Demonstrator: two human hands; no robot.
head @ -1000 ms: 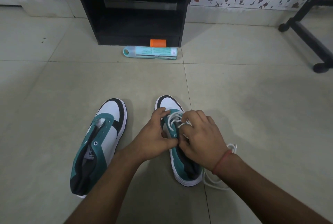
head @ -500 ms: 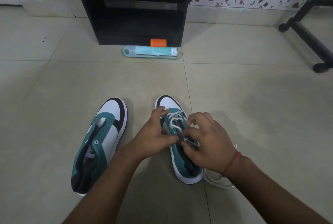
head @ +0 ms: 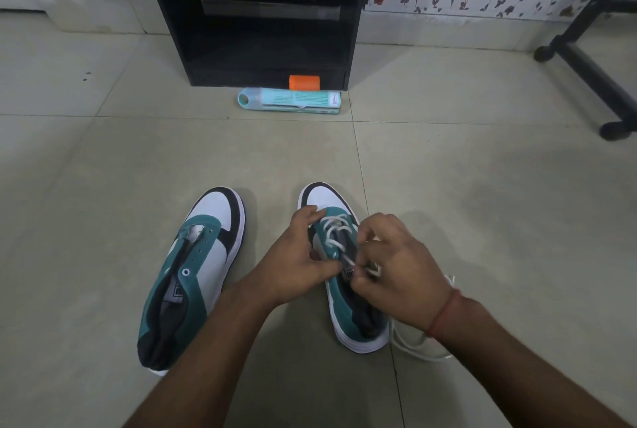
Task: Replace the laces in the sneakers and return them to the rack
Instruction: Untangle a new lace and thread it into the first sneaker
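Left hand [head: 296, 255] grips right sneaker [head: 344, 293] on floor [head: 482, 221], steadying it. Right hand [head: 396, 272] pinches white lace [head: 332, 231], apparently threading an eyelet. Left sneaker [head: 193, 272] unlaced; rack [head: 258, 14] well apart.

Both my hands on the right sneaker [head: 358, 324], floor level. My left hand [head: 296, 255] grips its inner side near the eyelets; my right hand [head: 400, 272] pinches the white lace [head: 332, 229] at the tongue. Lower eyelets crossed, slack trailing on the tiles. Left sneaker [head: 193, 276] unlaced, beside it. Black rack [head: 255, 14] ahead, teal tube [head: 289, 101] and orange block [head: 304, 82] at its base.
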